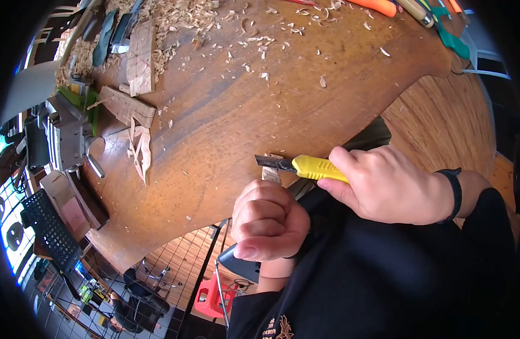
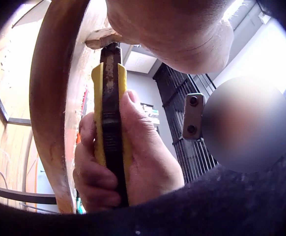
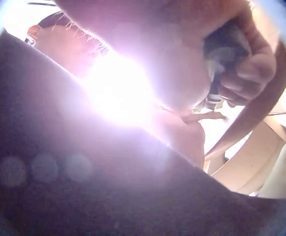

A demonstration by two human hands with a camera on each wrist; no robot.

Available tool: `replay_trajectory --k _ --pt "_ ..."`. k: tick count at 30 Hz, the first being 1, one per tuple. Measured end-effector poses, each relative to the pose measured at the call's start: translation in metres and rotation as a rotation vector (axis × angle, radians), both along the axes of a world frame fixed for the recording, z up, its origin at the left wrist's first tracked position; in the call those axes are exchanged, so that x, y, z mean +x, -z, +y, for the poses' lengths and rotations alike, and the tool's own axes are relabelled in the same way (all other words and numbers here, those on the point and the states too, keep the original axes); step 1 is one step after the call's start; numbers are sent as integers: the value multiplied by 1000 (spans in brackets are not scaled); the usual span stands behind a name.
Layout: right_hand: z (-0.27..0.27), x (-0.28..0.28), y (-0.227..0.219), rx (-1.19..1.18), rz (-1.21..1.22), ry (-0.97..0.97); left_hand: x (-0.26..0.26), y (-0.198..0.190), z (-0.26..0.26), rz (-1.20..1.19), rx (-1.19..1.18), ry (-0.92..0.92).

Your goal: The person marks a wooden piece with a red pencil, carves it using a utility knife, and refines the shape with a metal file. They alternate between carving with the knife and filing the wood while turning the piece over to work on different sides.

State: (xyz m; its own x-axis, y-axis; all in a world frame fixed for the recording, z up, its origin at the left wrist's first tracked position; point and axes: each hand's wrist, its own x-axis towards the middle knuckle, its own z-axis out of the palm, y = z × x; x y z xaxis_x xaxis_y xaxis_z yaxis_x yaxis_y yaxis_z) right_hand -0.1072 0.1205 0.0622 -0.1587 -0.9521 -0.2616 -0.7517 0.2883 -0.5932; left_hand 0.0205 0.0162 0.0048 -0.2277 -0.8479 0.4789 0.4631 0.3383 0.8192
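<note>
Wood, a small pale piece (image 1: 271, 176), pokes out of the person's left hand (image 1: 269, 219) at the near edge of the table. Seen from above, the dark blade of a yellow utility knife (image 1: 317, 168) lies across it; the right-wrist view is washed out by glare, so I can't tell whether the piece rests on the edge. Around them the brown tabletop (image 1: 214, 141) is scuffed and flecked, with curly shavings (image 1: 183, 17) heaped at its far side. Wooden blocks (image 1: 141, 62) lie over to the left, near a metal clamp-like device (image 1: 67, 138), while an orange handle (image 1: 376, 5) shows at the far right. Below the table, a red plastic item (image 1: 210, 282) stands on the floor.

The left fingers are curled tight round the wood, knuckles up. The right hand (image 1: 393, 183) wraps the knife's handle, thumb along its body, a black band (image 1: 456, 195) on the wrist.
</note>
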Motion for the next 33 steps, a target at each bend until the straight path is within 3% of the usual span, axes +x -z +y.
replay_trajectory --k 5,13,18,33 --pt "-12 -12 -12 175 -39 -71 0 -1 -2 -1 9 -10" --pt "-12 -13 4 132 -112 -5 -3 1 0 -57 -60 -49" --pt "-5 -6 0 79 -171 -6 3 4 -3 21 -20 25" --pt "-5 25 0 24 82 92 5 2 3 53 85 9"
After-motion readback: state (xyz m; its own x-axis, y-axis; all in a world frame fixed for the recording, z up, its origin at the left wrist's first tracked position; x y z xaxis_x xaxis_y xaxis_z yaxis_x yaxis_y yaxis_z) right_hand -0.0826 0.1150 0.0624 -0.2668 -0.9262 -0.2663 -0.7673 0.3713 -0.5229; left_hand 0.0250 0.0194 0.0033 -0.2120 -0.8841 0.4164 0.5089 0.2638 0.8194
